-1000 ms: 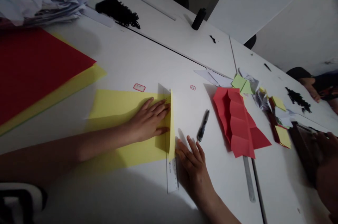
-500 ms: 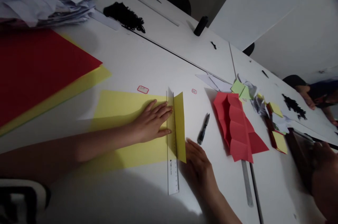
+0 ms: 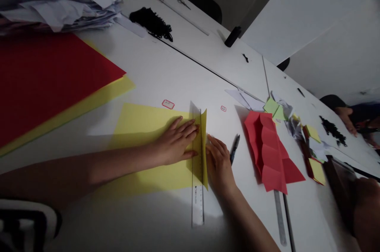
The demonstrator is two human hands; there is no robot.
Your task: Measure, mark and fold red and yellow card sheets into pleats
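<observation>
A yellow sheet [image 3: 139, 125] lies on the white table with a clear ruler [image 3: 198, 204] across its right part. My left hand [image 3: 178, 141] rests flat, its fingers spread, fingertips on the ruler. Along the ruler's right edge the sheet's strip [image 3: 204, 149] stands upright. Against the outer side of that strip is my right hand [image 3: 219, 161], fingers extended and holding nothing. Just to its right lies a black pen [image 3: 234, 149].
Folded red paper [image 3: 270, 153] and a metal ruler [image 3: 280, 220] lie to the right. Red sheets [image 3: 53, 77] and a crumpled paper pile [image 3: 65, 2] are at left. Another person's hand [image 3: 368, 200] is at far right. Black cord [image 3: 152, 23] lies farther back.
The yellow strip stands steeper, closer to the ruler. My right hand has moved up against it. My left hand still presses on the ruler. The whole view has shifted slightly.
</observation>
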